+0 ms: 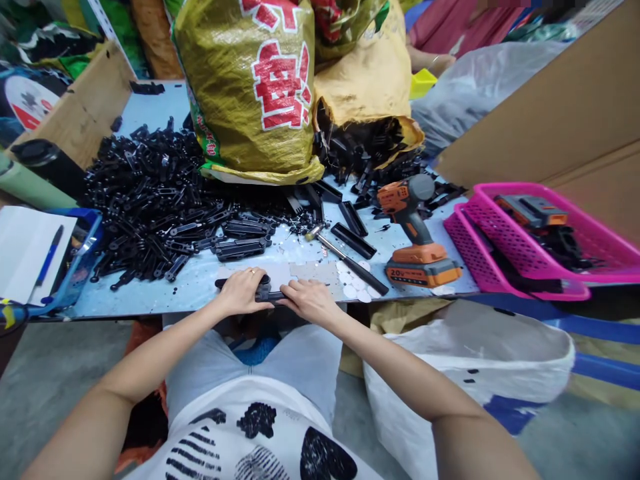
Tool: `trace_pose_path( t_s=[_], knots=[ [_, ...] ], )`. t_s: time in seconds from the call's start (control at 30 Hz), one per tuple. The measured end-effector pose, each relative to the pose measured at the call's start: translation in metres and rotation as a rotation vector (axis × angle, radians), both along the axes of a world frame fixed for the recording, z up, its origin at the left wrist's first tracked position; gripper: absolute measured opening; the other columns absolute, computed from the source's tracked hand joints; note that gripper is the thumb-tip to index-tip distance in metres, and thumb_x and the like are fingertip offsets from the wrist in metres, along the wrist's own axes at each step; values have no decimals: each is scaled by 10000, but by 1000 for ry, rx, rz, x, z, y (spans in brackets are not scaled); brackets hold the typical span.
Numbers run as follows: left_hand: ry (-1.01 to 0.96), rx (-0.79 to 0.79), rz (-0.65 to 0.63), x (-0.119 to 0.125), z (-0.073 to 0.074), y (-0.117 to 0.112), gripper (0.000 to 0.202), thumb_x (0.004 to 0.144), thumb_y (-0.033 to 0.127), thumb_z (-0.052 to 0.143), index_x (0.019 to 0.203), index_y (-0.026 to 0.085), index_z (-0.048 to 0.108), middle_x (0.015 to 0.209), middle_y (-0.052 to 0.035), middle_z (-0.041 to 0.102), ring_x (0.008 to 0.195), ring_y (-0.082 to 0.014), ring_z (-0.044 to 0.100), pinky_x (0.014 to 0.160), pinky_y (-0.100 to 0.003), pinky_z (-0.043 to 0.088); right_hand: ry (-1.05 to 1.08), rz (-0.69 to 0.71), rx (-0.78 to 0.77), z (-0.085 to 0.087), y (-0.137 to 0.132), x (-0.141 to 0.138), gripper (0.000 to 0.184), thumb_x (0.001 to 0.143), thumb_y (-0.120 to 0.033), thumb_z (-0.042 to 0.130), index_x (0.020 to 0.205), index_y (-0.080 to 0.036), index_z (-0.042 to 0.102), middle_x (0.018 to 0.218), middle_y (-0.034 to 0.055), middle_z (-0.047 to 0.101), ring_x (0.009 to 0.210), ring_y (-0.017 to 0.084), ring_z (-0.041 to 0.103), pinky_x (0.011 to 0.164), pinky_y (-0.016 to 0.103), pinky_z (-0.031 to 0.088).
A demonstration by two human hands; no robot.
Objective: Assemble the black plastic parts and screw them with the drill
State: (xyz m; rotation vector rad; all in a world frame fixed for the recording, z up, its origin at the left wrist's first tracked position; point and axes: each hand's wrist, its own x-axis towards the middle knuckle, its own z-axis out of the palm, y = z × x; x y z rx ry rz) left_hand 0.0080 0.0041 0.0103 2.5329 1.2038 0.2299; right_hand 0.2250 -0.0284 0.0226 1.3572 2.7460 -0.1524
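Note:
Both my hands are at the front edge of the blue table, on one long black plastic part (263, 288). My left hand (243, 291) closes over its left portion, fingers bent round it. Against its right end, my right hand (309, 300) pinches with thumb and fingers, so that end is partly hidden. Just beyond my right hand lies a hammer (350, 261) with a brass-coloured head and black handle. Past my left hand, a few black assembled parts (243, 248) lie side by side in a small stack.
A large heap of black parts (150, 193) covers the left. Yellow sacks (240, 87) stand behind, one spilling parts. On the right are an orange cordless drill (413, 227) and pink baskets (525, 267). A blue tray (93, 233) with paper sits far left. Another person's arm shows behind.

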Motion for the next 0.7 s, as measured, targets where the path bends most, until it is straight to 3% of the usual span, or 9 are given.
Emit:
trace_pose_path(
  t_s=[0.23, 0.7],
  knots=[
    [-159, 85, 37, -11, -7, -1, 645, 718, 641, 585, 1127, 155, 468, 1034, -125, 582, 972, -295, 575, 804, -390, 460, -33, 26, 56, 22, -3, -11, 354, 991, -380, 269, 1060, -166, 543, 932, 105, 605, 846, 197, 529, 659, 309, 269],
    [-191, 148, 71, -11, -12, -6, 488, 792, 600, 534, 1033, 176, 527, 958, -92, 605, 926, -242, 591, 797, -339, 460, -87, 149, 62, 42, 18, -13, 354, 997, -354, 258, 1018, -157, 552, 933, 98, 584, 859, 200, 507, 674, 305, 267]
  ],
)
